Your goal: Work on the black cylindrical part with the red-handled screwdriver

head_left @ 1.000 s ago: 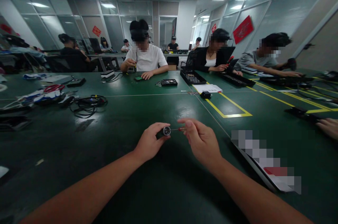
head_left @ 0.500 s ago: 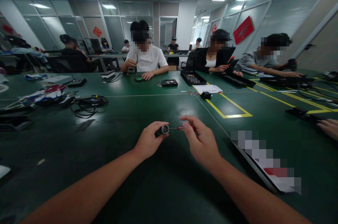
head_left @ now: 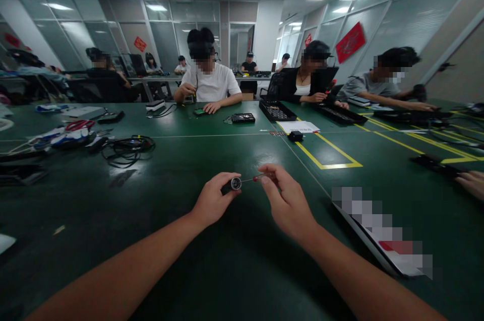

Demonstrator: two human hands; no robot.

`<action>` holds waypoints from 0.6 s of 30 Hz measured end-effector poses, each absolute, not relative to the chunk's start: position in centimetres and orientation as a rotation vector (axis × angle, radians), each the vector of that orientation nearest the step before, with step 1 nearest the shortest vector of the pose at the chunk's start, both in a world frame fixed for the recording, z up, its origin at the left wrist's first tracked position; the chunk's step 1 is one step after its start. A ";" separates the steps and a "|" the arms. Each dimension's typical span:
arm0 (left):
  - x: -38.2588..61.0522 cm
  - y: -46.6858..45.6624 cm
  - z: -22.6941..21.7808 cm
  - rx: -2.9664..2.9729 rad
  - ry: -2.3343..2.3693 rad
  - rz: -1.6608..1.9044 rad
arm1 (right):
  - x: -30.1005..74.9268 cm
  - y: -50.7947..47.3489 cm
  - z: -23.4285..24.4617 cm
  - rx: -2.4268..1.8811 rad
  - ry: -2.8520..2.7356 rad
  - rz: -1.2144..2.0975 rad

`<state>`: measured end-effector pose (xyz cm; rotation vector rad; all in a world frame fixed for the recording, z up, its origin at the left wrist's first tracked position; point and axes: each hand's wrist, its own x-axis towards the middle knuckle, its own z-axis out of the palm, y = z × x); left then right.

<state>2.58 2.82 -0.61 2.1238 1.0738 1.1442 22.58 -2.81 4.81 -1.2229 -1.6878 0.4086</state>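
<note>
My left hand (head_left: 214, 200) is closed round a small dark cylindrical part (head_left: 236, 183), gripped between thumb and fingers, with its round silvery end turned towards me. A screwdriver (head_left: 256, 179) with a thin metal shaft and a reddish see-through handle is pinched in my right hand (head_left: 284, 197). Its shaft points left and meets the side of the cylinder; the exact contact is too small to make out. Both hands are held above the green table (head_left: 227, 270), and most of the screwdriver's handle is hidden by my right fingers.
A coiled black cable (head_left: 128, 149) and a heap of gloves (head_left: 70, 139) lie to the left. At right are a white packet (head_left: 381, 235) and another person's hand (head_left: 471, 182). Farther off sit a black box (head_left: 295, 136), a parts tray (head_left: 278, 110) and several people.
The screwdriver's handle end has tilted slightly upward and my right fingers have shifted round it. My left hand and the cylinder stay nearly in place.
</note>
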 end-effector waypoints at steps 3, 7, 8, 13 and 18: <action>2.6 2.8 -0.7 2.133 1.057 1.132 | 22.7 -2.7 4.9 -1.243 -1.700 0.438; 2.6 2.9 -0.6 2.140 1.026 1.133 | 22.8 -2.7 4.9 -1.255 -1.693 0.443; 2.6 2.9 -0.6 2.138 1.028 1.135 | 22.7 -2.7 4.8 -1.251 -1.688 0.444; 2.6 2.8 -0.2 2.109 1.090 1.135 | 22.6 -2.7 4.7 -1.246 -1.682 0.465; 2.6 2.7 -0.2 2.124 1.061 1.117 | 22.5 -2.7 4.9 -1.292 -1.707 0.453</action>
